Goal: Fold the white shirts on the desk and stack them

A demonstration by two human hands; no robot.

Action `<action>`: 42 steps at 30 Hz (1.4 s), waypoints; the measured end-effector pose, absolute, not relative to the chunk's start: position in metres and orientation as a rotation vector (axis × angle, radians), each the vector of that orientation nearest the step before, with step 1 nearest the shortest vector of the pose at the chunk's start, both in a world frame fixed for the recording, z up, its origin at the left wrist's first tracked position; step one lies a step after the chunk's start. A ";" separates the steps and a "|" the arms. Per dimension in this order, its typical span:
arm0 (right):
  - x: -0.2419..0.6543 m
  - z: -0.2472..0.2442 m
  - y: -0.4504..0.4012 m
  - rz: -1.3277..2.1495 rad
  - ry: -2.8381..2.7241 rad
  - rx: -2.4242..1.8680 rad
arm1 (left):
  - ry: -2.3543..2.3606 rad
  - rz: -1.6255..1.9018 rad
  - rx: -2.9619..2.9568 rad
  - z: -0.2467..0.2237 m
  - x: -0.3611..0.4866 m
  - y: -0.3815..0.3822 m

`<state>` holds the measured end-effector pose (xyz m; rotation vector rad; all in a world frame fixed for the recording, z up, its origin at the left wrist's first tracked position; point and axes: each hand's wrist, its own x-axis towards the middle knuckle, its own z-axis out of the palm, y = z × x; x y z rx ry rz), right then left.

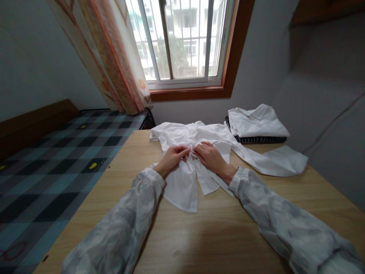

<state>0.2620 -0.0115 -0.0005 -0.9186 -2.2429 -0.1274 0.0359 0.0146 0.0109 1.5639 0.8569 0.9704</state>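
Note:
A white shirt (pixel 179 186) lies spread and rumpled on the wooden table (pixel 182 243), its collar end toward the window and its hem toward me. One long sleeve stretches out to the right. My left hand (pixel 175 156) pinches the cloth near the shirt's middle front. Close beside it, my right hand (pixel 210 155) also has its fingers closed on the fabric. Between the fingertips the cloth is gathered; any button there is too small to make out. Below the hands the two front edges hang apart.
At the table's back right sits a stack of folded clothes (pixel 258 121), white on top with a dark striped piece beneath. To the left is a bed with a checked cover (pixel 71 152). A curtain (pixel 114 57) hangs beside the barred window (pixel 185 42).

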 end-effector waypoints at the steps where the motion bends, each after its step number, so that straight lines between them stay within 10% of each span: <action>1: 0.262 0.000 -0.012 -0.121 -2.241 -0.918 | 0.864 0.981 1.575 0.011 0.036 0.014; 42: 0.253 0.002 -0.016 -0.128 -2.222 -0.916 | 0.870 0.994 1.712 0.017 0.041 0.004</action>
